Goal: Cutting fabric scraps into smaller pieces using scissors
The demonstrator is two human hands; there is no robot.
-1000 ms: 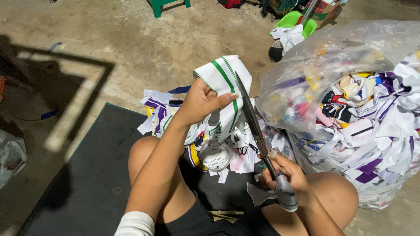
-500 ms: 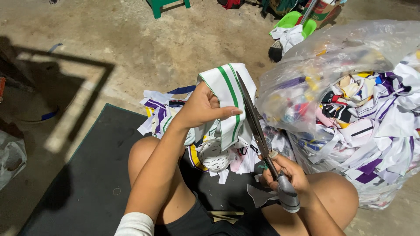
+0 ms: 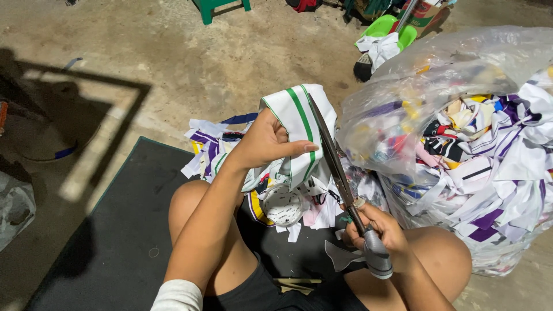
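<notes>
My left hand grips a white piece of fabric with green stripes and holds it up above my lap. My right hand is closed on the grey handles of large scissors. Their long dark blades point up and away, lying along the right edge of the fabric. Below the fabric lies a heap of cut cloth scraps, white, purple and yellow, between my knees.
A big clear plastic bag stuffed with coloured cloth scraps stands at the right, touching my right knee. I sit on a dark mat on a concrete floor. A green dustpan with a broom and a green stool stand farther off.
The left hand has shifted the striped fabric slightly to the right against the blades. The scissors and right hand have hardly moved.
</notes>
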